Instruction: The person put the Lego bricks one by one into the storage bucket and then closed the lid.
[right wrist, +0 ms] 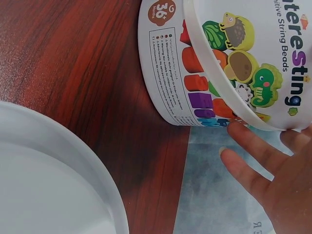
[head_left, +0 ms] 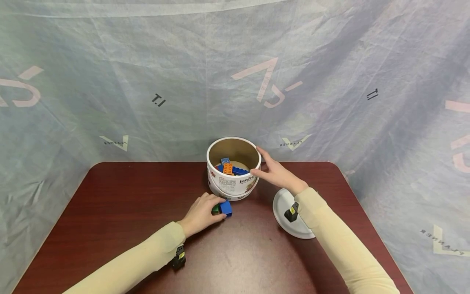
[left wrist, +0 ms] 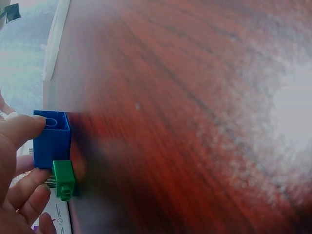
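Observation:
My left hand point(head_left: 202, 212) pinches a blue toy block point(head_left: 225, 208) between thumb and forefinger, low over the table just in front of the bucket. A smaller green block point(left wrist: 63, 176) sits against the blue one, near the other fingertips. The white bucket point(head_left: 229, 187) stands upright with its top off. Inside it lie an orange studded block point(head_left: 228, 168) and several blue ones. My right hand point(head_left: 276, 174) rests on the bucket's right rim, fingers spread and fairly straight. In the right wrist view its fingertips touch the printed side.
A round white lid point(head_left: 284, 216) lies on the table to the right, partly beneath the right forearm. The dark red-brown table point(head_left: 110, 204) ends at a hanging grey cloth point(head_left: 183, 102) behind the bucket. A white handle point(right wrist: 219, 73) hangs against the bucket's side.

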`<state>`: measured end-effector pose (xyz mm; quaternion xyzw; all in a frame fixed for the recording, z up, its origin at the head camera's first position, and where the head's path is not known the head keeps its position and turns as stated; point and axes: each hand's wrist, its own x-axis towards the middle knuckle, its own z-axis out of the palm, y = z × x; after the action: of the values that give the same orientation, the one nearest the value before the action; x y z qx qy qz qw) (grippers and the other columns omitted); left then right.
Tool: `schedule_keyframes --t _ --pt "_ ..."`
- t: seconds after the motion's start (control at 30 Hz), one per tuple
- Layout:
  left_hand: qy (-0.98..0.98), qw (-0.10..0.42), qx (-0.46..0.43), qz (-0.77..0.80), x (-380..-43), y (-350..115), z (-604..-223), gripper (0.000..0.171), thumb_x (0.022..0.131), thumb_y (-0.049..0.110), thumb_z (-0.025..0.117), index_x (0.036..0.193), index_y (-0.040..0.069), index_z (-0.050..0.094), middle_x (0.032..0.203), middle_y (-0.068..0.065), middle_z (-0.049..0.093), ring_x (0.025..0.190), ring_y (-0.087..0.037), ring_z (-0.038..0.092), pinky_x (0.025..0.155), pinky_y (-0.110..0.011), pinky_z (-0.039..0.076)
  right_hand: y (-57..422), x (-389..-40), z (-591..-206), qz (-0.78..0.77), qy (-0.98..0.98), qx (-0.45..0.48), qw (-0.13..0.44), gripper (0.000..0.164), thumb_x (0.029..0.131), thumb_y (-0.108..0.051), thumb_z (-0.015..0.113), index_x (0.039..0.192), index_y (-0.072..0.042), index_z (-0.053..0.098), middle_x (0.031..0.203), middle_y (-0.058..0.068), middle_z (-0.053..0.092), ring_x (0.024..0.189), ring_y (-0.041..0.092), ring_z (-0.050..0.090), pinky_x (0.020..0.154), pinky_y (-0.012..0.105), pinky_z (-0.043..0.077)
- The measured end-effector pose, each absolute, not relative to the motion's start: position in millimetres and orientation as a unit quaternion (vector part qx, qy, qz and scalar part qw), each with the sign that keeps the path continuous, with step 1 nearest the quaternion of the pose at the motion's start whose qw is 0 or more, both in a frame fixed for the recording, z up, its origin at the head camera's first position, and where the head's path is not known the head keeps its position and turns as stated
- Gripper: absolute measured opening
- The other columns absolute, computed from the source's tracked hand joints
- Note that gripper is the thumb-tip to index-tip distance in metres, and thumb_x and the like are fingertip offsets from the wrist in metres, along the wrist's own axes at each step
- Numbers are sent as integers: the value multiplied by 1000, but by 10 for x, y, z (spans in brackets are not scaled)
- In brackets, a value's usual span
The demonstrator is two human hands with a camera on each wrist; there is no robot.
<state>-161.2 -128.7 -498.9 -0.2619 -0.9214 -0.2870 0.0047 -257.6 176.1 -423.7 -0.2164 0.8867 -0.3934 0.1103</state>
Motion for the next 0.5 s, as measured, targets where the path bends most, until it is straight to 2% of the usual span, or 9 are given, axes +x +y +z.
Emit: schedule_keyframes --t 0.27,0.5 --pt "-918 8 -271 -291 -1582 -1286 -4961 42 88 27 85 125 10 73 116 -7 71 101 -23 57 89 -46 49 1767 -2578 -4252 -394 886 -220 104 98 100 -50 67 169 -22 4 148 26 52 121 34 65 102 52 54" --pt "-914 6 -284 -290 -1533 -1289 -4894 42 88 30 85 125 12 73 115 -3 71 102 -20 58 88 -43 52 1774 -2587 -4259 -392 887 -219 106 97 100 -50 67 169 -24 4 145 25 54 120 32 66 102 52 54"
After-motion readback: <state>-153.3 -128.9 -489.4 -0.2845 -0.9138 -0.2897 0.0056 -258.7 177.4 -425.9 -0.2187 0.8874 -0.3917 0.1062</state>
